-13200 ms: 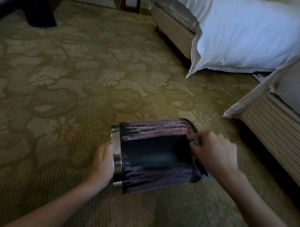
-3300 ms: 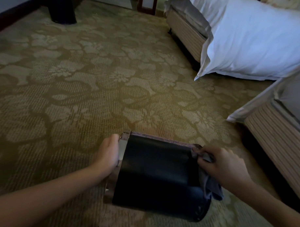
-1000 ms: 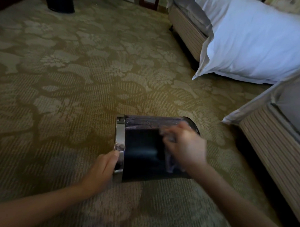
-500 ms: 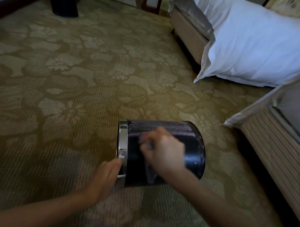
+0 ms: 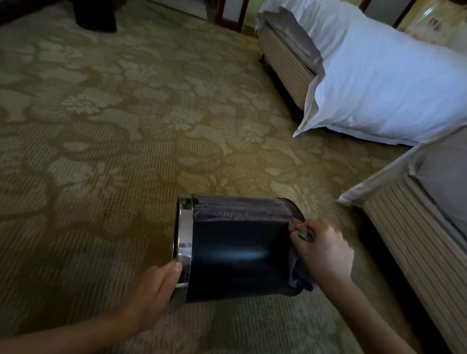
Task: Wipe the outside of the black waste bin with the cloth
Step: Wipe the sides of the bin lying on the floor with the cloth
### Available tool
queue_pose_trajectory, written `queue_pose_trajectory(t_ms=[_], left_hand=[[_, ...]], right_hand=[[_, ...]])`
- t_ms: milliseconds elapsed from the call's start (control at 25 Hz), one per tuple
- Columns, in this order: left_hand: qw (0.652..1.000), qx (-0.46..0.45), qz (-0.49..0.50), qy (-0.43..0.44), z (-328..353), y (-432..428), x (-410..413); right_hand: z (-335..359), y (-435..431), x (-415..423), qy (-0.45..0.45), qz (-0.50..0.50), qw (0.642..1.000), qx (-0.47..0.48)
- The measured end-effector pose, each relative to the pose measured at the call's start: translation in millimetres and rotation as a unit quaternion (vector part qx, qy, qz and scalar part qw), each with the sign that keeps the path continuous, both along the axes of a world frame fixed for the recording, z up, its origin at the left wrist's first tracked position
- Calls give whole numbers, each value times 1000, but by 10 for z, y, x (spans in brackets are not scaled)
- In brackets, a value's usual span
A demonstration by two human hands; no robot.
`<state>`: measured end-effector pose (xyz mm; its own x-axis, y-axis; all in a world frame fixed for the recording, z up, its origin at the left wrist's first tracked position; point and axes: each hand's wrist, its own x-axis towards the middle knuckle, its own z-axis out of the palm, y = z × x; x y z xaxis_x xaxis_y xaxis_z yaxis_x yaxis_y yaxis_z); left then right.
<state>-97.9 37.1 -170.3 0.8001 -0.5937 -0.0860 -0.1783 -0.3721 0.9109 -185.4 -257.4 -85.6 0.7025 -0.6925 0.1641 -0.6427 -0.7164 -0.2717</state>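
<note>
The black waste bin [image 5: 235, 251] lies on its side on the carpet, its chrome rim [image 5: 184, 238] to the left and its base to the right. My left hand [image 5: 154, 293] rests against the lower part of the chrome rim, fingers fairly straight. My right hand [image 5: 323, 252] grips a dark grey cloth [image 5: 299, 274] bunched against the bin's base end. The cloth hangs down below my fingers. The upper side of the bin looks dull and streaked; the middle is glossy.
Patterned olive carpet [image 5: 122, 146] spreads to the left and beyond. A bed with a white duvet [image 5: 389, 84] stands at the upper right, and a second bed base [image 5: 420, 249] is close on the right. Another dark bin [image 5: 96, 10] stands far back left.
My right hand with the cloth has slid from the middle of the bin's side to its base end on the right. My left hand stays at the rim.
</note>
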Motion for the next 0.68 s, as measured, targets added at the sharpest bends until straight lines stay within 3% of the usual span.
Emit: queue_pose_trajectory(t_ms=[160, 240, 360, 440, 560, 680], left_hand=[[999, 29, -2, 19, -56, 18, 28], [999, 32, -11, 14, -84, 43, 15], [999, -6, -31, -13, -150, 82, 32], [999, -12, -35, -27, -152, 88, 63], [1000, 8, -22, -13, -84, 48, 63], [997, 71, -27, -24, 4, 42, 1]], right_hand=[[57, 224, 69, -12, 25, 1000, 5], [62, 559, 214, -32, 114, 993, -18], [49, 1333, 557, -14, 309, 950, -34], [53, 1546, 733, 2, 356, 931, -76], [99, 1186, 640, 5, 293, 954, -61], [91, 373, 211, 28, 121, 992, -24]])
